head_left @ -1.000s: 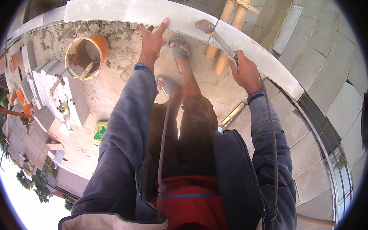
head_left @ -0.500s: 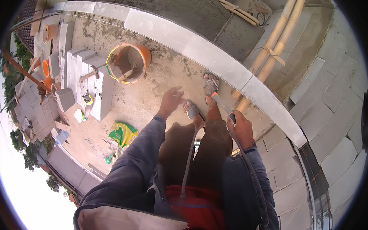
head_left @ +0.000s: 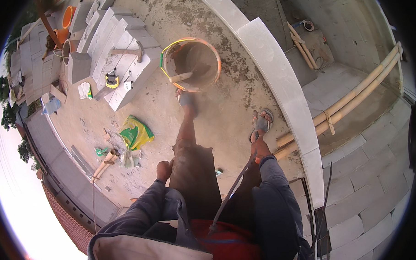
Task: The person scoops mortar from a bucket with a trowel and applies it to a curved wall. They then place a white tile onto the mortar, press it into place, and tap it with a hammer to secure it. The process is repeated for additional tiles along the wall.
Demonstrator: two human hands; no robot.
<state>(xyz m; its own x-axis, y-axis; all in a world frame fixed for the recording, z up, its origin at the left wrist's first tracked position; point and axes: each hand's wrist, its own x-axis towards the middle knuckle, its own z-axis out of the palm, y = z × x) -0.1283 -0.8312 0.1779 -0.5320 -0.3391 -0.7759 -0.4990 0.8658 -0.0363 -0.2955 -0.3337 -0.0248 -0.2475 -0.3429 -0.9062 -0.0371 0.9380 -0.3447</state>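
My right hand [head_left: 261,149] is closed round the dark handle [head_left: 257,136] of a long hand tool, low beside my right leg. The blade is mostly hidden or seen end-on, so its kind is unclear. My left hand [head_left: 164,170] hangs by my left thigh, fingers curled, with nothing visible in it. Ahead of my left foot stands an orange bucket [head_left: 218,61] with grey mortar [head_left: 192,60] inside. A tool's light handle [head_left: 180,77] leans out over the bucket's near left rim.
A low wall of pale blocks [head_left: 283,70] curves along the right, with bamboo poles [head_left: 356,91] beyond. Stacked blocks [head_left: 141,66] at left carry a hammer [head_left: 128,51] and a yellow-and-black tool [head_left: 112,81]. A green-and-yellow sack [head_left: 136,133] lies near cut bamboo [head_left: 103,165].
My left foot has stepped forward toward the bucket, and the view has turned. My left hand has drawn back from ahead of me to my thigh. My right hand keeps the tool.
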